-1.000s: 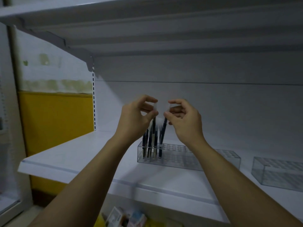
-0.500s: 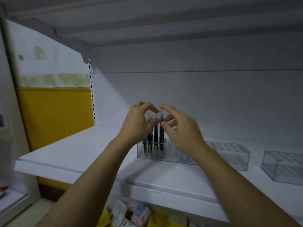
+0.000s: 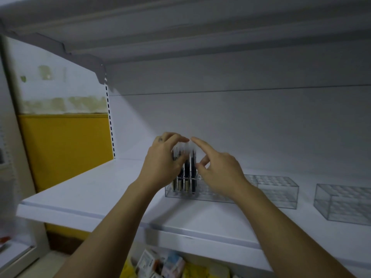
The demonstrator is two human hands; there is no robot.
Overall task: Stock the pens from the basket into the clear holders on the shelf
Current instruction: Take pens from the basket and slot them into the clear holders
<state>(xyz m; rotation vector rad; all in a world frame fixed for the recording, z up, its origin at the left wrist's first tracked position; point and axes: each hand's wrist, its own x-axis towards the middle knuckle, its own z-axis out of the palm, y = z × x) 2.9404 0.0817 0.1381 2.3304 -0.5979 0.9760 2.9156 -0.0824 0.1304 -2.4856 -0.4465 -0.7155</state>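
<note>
a second ago you had both hands pinching the pen tops well above the holder, with the pens splayed at angles. now the pens (image 3: 189, 171) stand upright in the slots at the left end of the holder (image 3: 273, 189), so this batch looks seated. your right hand (image 3: 219, 174) has let go of its pinch: the index finger lies straight toward the caps, with the thumb apart from it, clamped on nothing. your left hand (image 3: 161, 164) has come down with the pens, and its fingers are curled round their upper ends, holding them together. i'd judge the next job is to release and fetch more, since the visible rest of this holder and the second holder (image 3: 341, 203) to the right carry no pens.

the clear caps blur into your fingertips, so i can't count the pens or tell whether the right index touches one. your left thumb is hidden behind the pens. the basket is out of view. only some boxes (image 3: 158, 261) show below the shelf (image 3: 90, 197), cut off at the near edge.
</note>
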